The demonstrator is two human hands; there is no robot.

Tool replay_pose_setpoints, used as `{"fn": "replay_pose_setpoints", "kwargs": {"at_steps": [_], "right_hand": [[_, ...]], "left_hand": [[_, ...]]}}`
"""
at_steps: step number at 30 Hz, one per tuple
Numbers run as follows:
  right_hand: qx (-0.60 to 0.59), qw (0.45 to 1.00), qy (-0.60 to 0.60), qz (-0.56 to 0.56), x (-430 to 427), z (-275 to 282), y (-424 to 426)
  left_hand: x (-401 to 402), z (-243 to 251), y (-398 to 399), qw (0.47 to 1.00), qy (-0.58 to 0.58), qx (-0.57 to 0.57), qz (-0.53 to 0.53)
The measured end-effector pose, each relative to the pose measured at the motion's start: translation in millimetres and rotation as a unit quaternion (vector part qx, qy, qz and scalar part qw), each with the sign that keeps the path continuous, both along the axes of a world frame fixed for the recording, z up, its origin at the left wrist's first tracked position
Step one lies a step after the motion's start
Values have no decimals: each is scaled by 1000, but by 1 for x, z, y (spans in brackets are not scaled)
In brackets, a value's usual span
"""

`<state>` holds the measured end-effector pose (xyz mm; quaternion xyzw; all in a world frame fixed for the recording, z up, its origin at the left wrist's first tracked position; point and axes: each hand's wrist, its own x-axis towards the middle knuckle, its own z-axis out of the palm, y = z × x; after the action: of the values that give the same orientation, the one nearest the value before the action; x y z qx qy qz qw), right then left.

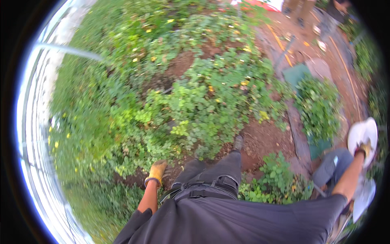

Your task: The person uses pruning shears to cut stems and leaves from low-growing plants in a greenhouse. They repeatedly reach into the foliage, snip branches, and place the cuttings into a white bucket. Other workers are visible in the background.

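My left hand (157, 170), in a yellow work glove, hangs over bare soil beside low leafy plants (195, 100). Nothing shows in it, and its fingers look loosely apart. Far out to the right, my right hand (365, 147), also gloved, lies over a white rounded object (362, 131), which looks like a wide-brimmed hat. Whether the fingers grip it cannot be told. Below it are the blue-grey trousers (332, 164) of a person close beside me. A pile of cut leafy stems (318, 106) lies on a green sheet (295, 74) to my right.
Dark ground cover (297, 131) edges the planted bed. Orange hoses or lines (278, 44) run along the reddish dirt path (341, 73). Another person's legs (300, 10) and a further person stand at the top right. A metal pole (70, 50) slants in from the left.
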<state>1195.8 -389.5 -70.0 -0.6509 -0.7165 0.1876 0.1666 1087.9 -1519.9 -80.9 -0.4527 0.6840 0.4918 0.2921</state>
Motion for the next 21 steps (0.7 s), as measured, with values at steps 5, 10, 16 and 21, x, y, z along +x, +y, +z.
{"fn": "replay_pose_setpoints", "kwargs": {"at_steps": [5,10,16,21], "right_hand": [[159,904,-319,236,38,-79,-33],[87,895,-235,369,16,-129,-218],[34,673,-596,436,-24,-193,-550],[-419,822,181,341,-52,-197,-805]], "left_hand": [[13,-23,-22,1000,-29,0,-9],[5,-42,-31,907,115,-90,-395],[16,-30,-47,990,105,98,-13],[77,-41,-154,976,132,136,109]]}}
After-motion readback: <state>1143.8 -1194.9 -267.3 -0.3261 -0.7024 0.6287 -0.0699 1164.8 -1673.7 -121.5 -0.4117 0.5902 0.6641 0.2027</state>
